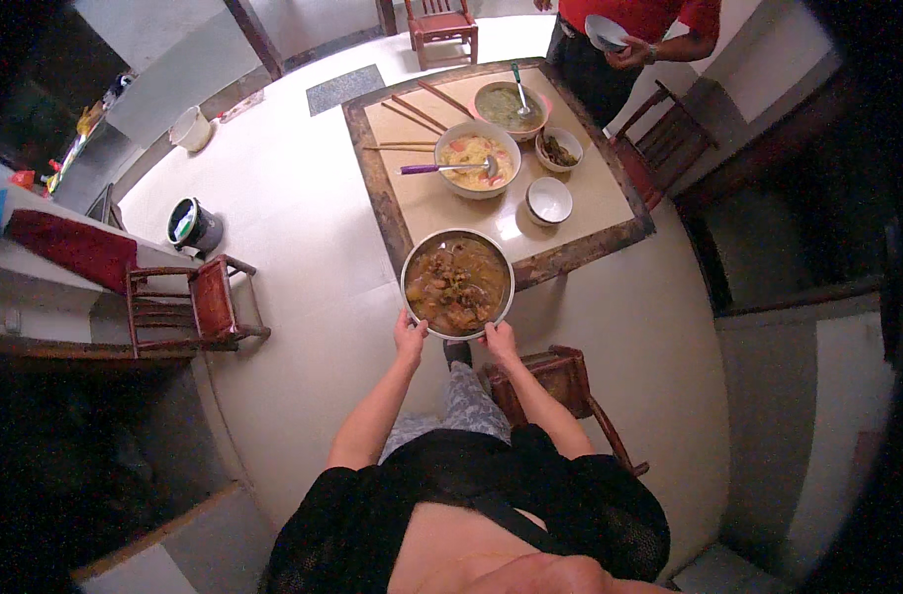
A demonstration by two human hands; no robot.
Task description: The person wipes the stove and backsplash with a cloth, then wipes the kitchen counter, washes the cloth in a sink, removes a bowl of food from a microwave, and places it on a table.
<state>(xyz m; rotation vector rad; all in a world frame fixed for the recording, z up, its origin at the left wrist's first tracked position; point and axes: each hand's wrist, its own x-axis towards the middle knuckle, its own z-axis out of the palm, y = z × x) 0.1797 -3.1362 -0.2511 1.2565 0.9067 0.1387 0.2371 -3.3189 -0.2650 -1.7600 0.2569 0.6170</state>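
Between my two hands I carry a large round bowl of brown stew, level, in front of the table's near edge. My left hand is closed on its near left rim, and my right hand grips the near right rim. Beyond it on the table stand a white bowl of egg-and-tomato-like food with a purple-handled ladle, and a pink-handled pot of greenish soup with a green-handled ladle. A small bowl of dark food and white bowls, apparently stacked, sit to the right.
Several chopsticks lie at the table's far left. A person in a red shirt stands at the far right corner holding a bowl. Wooden chairs stand at the near side, right, far side and left; a bucket is at left.
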